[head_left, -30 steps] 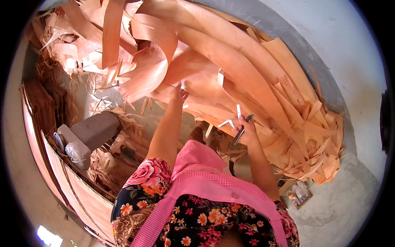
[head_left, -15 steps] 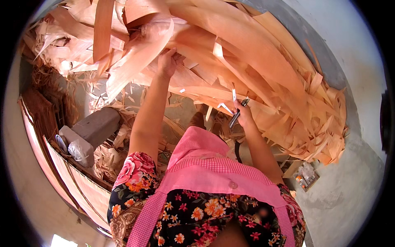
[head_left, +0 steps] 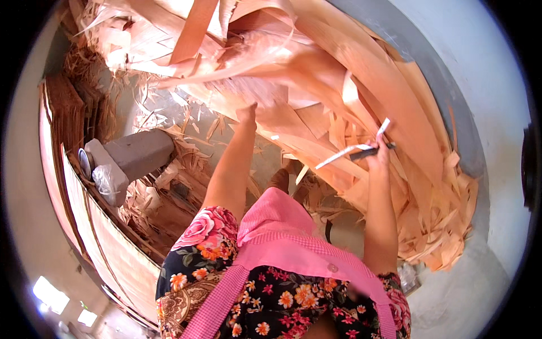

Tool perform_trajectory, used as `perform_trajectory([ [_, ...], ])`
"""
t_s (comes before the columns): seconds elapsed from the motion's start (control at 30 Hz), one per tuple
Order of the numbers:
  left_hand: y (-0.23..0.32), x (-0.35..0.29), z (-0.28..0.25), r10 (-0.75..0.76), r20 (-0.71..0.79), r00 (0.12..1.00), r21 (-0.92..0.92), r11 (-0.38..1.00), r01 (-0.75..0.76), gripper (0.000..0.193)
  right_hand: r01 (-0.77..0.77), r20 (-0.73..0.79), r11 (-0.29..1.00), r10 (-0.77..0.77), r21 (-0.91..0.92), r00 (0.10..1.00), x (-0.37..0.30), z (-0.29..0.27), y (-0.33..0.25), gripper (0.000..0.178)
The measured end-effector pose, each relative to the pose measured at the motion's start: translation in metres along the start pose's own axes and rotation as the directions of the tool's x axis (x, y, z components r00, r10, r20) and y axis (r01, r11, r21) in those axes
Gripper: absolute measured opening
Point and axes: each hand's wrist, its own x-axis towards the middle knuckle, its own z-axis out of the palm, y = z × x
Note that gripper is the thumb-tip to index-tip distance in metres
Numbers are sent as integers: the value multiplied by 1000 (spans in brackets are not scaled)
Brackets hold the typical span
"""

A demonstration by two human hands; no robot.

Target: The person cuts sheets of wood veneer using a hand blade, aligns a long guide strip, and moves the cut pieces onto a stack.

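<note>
A large heap of thin, peach-coloured wood veneer sheets spreads before me. My left hand is closed at the near edge of a pale veneer sheet, its fingers partly hidden. On the right, my right hand is wrapped round a slim dark-handled tool, whose exact kind I cannot make out. A long narrow white strip runs along that tool and sticks out past the same hand. Loose, curled veneer pieces lie beneath and around both hands.
Left of me stands a grey block-like bench with a clear plastic bag on its end. Stacked brown sheets and pale upright boards line the left. Veneer scraps litter the floor; a wall rises at right.
My left hand has drawn back toward me, and the veneer by it has shifted. My right hand has moved right with the tool, which now lies more level. The view has turned slightly.
</note>
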Motion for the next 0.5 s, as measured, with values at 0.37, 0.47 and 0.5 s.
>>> perform_trajectory([
  [0.37, -71, 38, -24, 21, 94, 995, 338, 940, -52, 28, 38, 163, 989, -14, -143, 987, -30, 13, -18, 7],
  [0.47, -68, 22, -28, -235, 599, 766, -188, 888, 419, 18, 9, 240, 988, 28, -151, 970, -40, 5, -13, 15],
  [0.5, -65, 15, -30, -318, 590, 742, -74, 894, 442, 22, -122, 172, 982, 146, -146, 974, -45, 2, -10, 14],
])
